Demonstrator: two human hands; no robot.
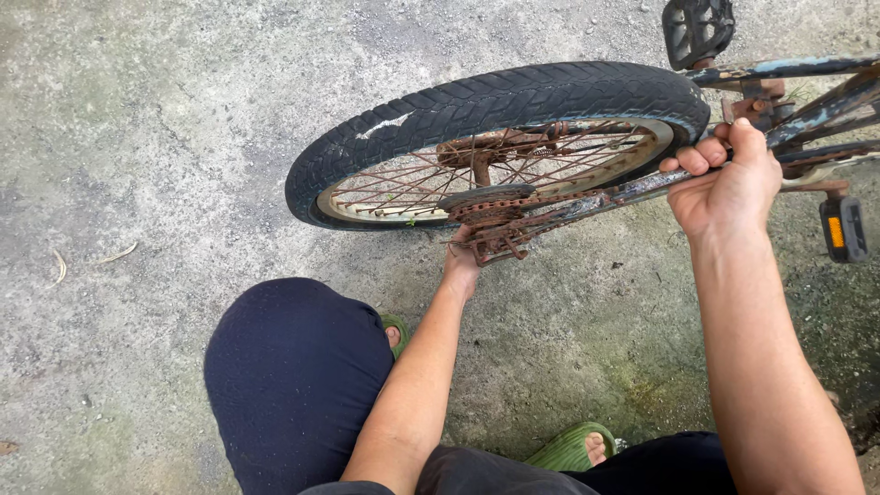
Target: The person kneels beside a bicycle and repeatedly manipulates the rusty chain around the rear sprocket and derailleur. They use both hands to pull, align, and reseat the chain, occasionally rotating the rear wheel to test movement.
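Observation:
An old bicycle lies on concrete, its rear wheel point(495, 105) with a black tyre and rusty spokes toward the left. My right hand point(724, 183) is closed around the rusty frame tube point(632, 190) that runs from the wheel hub toward the pedals. My left hand point(461, 261) reaches under the rusty sprocket and chain point(500, 220) at the hub; its fingers are hidden behind the metal, touching or gripping that part. A black pedal point(697, 29) sticks up at the top right, and another pedal point(843, 229) with an orange reflector sits at the right.
Rough grey concrete floor point(156, 137) spreads to the left and front. My knees in dark blue trousers point(293, 376) and feet in green sandals point(568, 449) are at the bottom. A few dry leaves point(117, 253) lie at the left.

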